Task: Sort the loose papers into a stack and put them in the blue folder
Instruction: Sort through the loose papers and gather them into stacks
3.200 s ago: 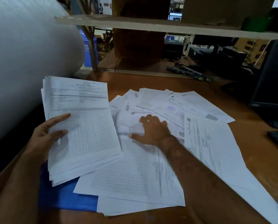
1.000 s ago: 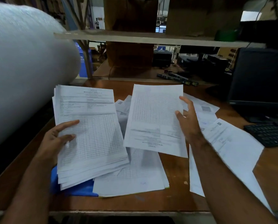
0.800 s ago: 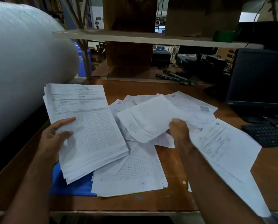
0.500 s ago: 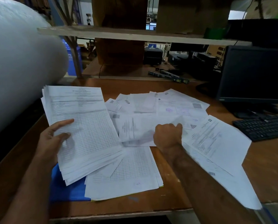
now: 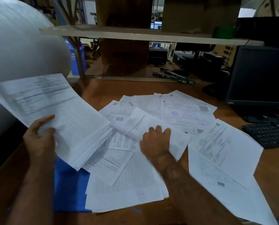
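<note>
My left hand (image 5: 39, 140) grips one stack of papers (image 5: 54, 114), thumb on top, raised over the blue folder (image 5: 69, 185). My right hand (image 5: 156, 142) pinches one loose sheet (image 5: 135, 122) among the scattered papers (image 5: 184, 114), which cover most of the folder on the table (image 5: 103, 90). Around: one white roll (image 5: 21, 54) left, one monitor (image 5: 262, 75) and one keyboard (image 5: 270, 132) right.
</note>
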